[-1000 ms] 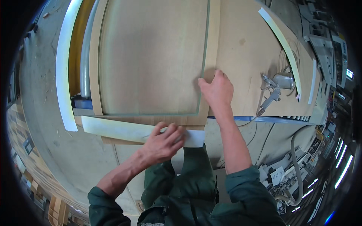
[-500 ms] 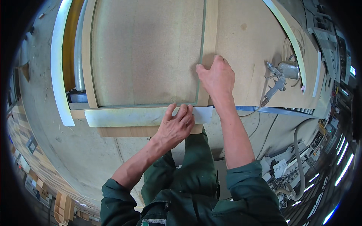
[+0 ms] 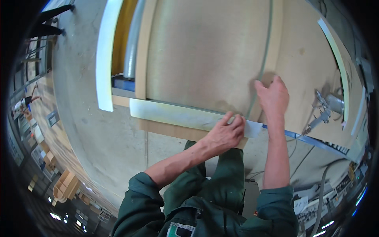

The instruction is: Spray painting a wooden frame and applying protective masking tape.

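A large flat board (image 3: 209,55) lies before me, with a wooden strip (image 3: 273,51) along its right side and a thin dark line beside that. My right hand (image 3: 273,96) is closed across this strip, thumb on the dark-line side and bent fingers on the other. At the near edge, my left hand (image 3: 227,133) curls its fingers over a pale, yellowish-white strip (image 3: 173,114) near its right end. The left thumb is mostly hidden. Under the pale strip, a wooden edge (image 3: 169,129) shows.
Right of the board lie a metal spray gun (image 3: 321,112) with a hose and a curved pale strip (image 3: 337,59). Another pale strip (image 3: 104,55) runs along the left, beside a grey tube (image 3: 132,43). Far left, another person's dark legs (image 3: 51,21) show on the concrete floor.
The whole view has swung, so the board and hands appear farther right and tilted. Both hands keep about the same places on the strips. Another person's legs show at the upper left.
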### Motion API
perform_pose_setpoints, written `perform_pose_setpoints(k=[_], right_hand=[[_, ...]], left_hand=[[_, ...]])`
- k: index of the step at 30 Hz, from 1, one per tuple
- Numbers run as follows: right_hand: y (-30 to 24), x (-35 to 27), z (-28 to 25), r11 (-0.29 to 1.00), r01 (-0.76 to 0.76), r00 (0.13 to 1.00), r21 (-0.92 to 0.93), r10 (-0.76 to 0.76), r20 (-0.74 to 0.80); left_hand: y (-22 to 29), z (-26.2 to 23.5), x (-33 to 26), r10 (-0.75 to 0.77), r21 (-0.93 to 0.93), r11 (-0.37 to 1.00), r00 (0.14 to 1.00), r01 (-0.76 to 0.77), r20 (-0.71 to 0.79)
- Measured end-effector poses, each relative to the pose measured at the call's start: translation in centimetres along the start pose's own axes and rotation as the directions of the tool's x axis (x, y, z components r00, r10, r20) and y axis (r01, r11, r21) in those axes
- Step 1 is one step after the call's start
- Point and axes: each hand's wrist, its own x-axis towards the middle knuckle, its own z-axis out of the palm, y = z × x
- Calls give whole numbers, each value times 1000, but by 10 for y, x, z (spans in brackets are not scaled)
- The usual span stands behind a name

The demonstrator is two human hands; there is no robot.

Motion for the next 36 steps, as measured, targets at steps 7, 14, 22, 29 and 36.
perform_pose_setpoints(k=[7, 14, 22, 29, 36], right_hand=[[-8, -3, 1, 1000, 21, 1000, -7, -21, -2], [-8, -7, 0, 999, 45, 999, 19, -44, -14], [-17, -10, 3, 998, -36, 992, 44, 31, 119], [-14, -2, -11, 1000, -4, 999, -2, 4, 52], [-17, -2, -16, 1000, -11, 990, -25, 14, 140]], left_hand=[[-6, -5, -3, -20, 19, 1000, 1000, 20, -23], [0, 10, -3, -193, -321, 927, 981, 192, 30], [2, -3, 5, -411, -478, 832, 891, 280, -194], [11, -1, 59, -605, -362, 778, 768, 514, -210], [18, 29, 95, -741, -334, 670, 625, 663, -245]])
